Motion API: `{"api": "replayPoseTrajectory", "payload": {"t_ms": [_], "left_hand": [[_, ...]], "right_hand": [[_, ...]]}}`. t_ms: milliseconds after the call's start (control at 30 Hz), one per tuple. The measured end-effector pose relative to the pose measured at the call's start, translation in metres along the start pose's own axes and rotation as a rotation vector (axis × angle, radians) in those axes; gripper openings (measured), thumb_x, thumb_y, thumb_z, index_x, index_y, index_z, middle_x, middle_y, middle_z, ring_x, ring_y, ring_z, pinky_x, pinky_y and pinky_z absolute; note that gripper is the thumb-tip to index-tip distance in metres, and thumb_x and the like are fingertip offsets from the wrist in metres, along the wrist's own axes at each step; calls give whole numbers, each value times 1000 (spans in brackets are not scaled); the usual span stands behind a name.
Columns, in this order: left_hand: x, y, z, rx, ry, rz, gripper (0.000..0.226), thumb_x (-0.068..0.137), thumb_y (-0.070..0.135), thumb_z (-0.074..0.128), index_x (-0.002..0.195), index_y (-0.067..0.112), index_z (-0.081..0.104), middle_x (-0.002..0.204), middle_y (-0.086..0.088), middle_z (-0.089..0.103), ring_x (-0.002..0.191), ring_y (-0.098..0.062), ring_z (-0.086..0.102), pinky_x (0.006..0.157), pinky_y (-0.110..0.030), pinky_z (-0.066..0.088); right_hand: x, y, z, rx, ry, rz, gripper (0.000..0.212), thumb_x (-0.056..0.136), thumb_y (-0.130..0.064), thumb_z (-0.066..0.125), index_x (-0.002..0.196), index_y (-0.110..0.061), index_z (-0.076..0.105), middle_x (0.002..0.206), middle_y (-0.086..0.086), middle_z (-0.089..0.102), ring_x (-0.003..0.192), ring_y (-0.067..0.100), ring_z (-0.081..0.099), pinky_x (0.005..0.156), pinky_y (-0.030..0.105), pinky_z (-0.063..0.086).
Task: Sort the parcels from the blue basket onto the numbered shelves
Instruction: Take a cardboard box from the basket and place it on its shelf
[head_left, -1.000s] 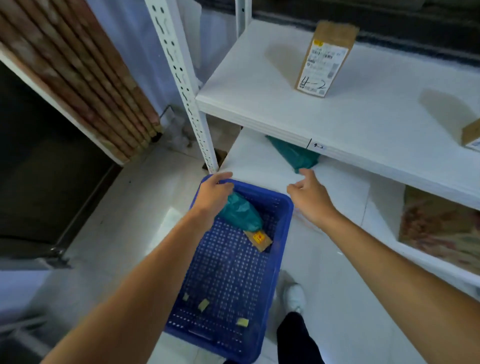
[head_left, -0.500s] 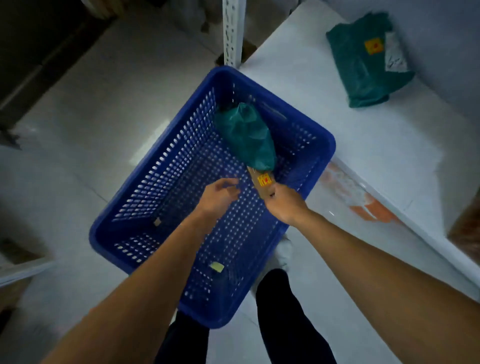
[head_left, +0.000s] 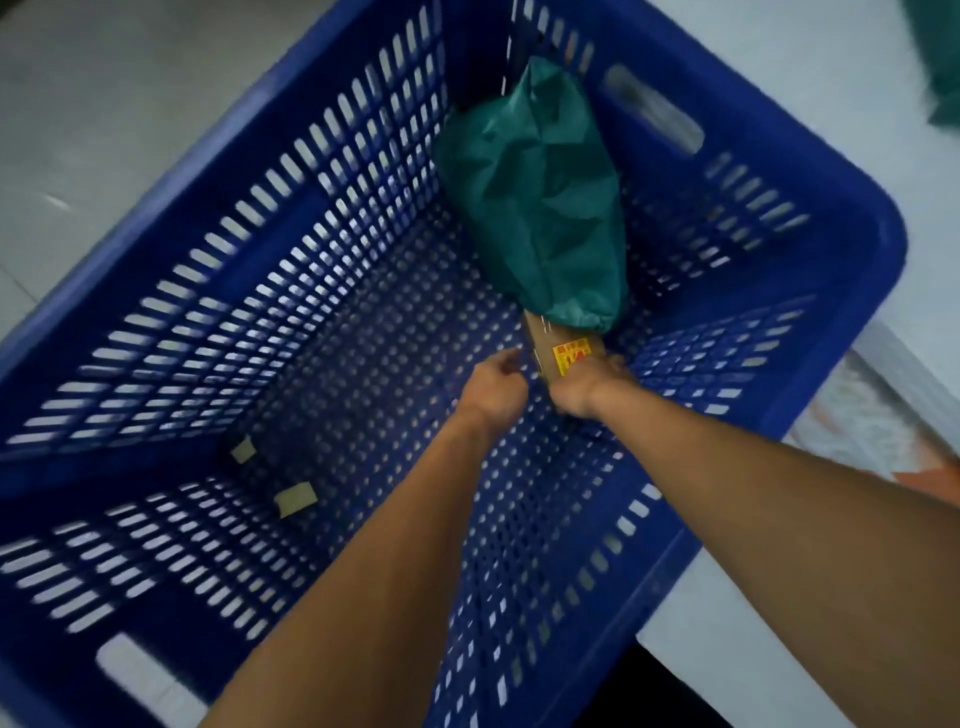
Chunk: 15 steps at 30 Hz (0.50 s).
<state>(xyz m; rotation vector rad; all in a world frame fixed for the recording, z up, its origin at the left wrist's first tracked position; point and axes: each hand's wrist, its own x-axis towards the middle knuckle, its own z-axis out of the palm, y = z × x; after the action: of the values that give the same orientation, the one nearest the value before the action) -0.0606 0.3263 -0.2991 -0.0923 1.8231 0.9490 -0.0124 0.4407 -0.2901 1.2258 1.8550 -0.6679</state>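
Note:
The blue basket (head_left: 852, 249) fills the view, seen from above. A green bag parcel (head_left: 540, 208) leans in its far corner. Under the bag's near end lies a small brown cardboard parcel (head_left: 556, 348) with a yellow-and-red sticker. My right hand (head_left: 587, 387) grips the near end of that cardboard parcel on the basket floor. My left hand (head_left: 496, 389) is just left of the parcel, fingers loosely curled with one fingertip at its edge, holding nothing.
Two scraps of tape (head_left: 293, 499) lie on the basket floor at the near left. The white bottom shelf board (head_left: 831, 78) runs along the right. A corner of another green parcel (head_left: 943, 78) shows at the top right edge. Pale floor tiles lie to the left.
The view has dropped close into the basket. My left hand has moved right, up beside the cardboard parcel. My right hand keeps its grip on the parcel's near end.

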Motion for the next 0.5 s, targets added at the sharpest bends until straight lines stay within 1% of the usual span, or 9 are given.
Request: {"api": "replayPoseTrajectory", "payload": {"t_ms": [33, 67, 133, 200, 267, 333, 400, 467, 500], "left_hand": [[10, -4, 5, 12, -11, -1, 52, 101, 1, 37, 153, 9, 37, 146, -7, 52, 59, -5, 47, 44, -14, 37], [17, -6, 11, 20, -35, 0, 53, 100, -1, 37, 153, 7, 36, 145, -11, 52, 60, -4, 46, 45, -13, 37], [26, -9, 23, 34, -81, -7, 51, 98, -3, 39, 148, 5, 44, 127, -13, 61, 70, -7, 51, 55, -14, 42], [34, -12, 30, 43, -130, -36, 47, 95, -2, 43, 140, 6, 54, 111, -9, 64, 86, -17, 58, 68, -25, 50], [42, -17, 34, 13, -118, -75, 43, 93, 3, 48, 135, 6, 58, 114, -11, 68, 99, -26, 65, 83, -38, 58], [47, -21, 31, -11, -73, -92, 45, 87, 13, 54, 131, 6, 60, 121, -15, 68, 108, -32, 66, 94, -48, 56], [40, -20, 23, -17, -52, -89, 45, 86, 12, 51, 130, 8, 60, 121, -11, 68, 109, -31, 65, 96, -45, 54], [26, -16, 11, -8, -52, -92, 41, 91, 2, 46, 129, 7, 61, 113, -8, 66, 102, -24, 62, 88, -34, 52], [23, -18, 4, 15, -39, -92, 39, 92, 1, 45, 127, 7, 62, 111, -8, 66, 99, -23, 60, 84, -33, 51]], "right_hand": [[8, -3, 0, 29, 20, 12, 87, 96, -38, 59, 157, -1, 12, 158, 20, 25, 142, 38, 34, 109, 44, 38], [14, -6, 0, 64, 43, 19, 89, 95, -40, 61, 157, 1, 12, 159, 20, 26, 142, 38, 34, 109, 43, 38], [26, -12, 2, 144, 100, 27, 91, 93, -45, 62, 156, 3, 17, 158, 20, 29, 142, 38, 37, 110, 43, 38], [34, -14, 6, 222, 149, 51, 84, 93, -46, 60, 153, 2, 27, 155, 19, 33, 137, 39, 42, 108, 43, 39], [36, -15, 10, 281, 155, 56, 73, 96, -47, 54, 148, 1, 35, 150, 17, 35, 132, 39, 46, 103, 43, 41], [32, -16, 11, 309, 141, 53, 66, 99, -41, 50, 148, 1, 36, 150, 19, 34, 133, 40, 44, 104, 42, 40], [24, -18, 11, 331, 103, 43, 60, 100, -35, 47, 148, 0, 36, 151, 22, 35, 134, 41, 43, 109, 43, 39], [17, -18, 11, 369, 55, 41, 57, 96, -32, 48, 147, -5, 42, 147, 21, 41, 130, 40, 47, 108, 45, 43], [10, -20, 11, 387, 32, 45, 59, 92, -32, 49, 145, -6, 46, 144, 20, 46, 127, 38, 51, 106, 45, 46]]}}
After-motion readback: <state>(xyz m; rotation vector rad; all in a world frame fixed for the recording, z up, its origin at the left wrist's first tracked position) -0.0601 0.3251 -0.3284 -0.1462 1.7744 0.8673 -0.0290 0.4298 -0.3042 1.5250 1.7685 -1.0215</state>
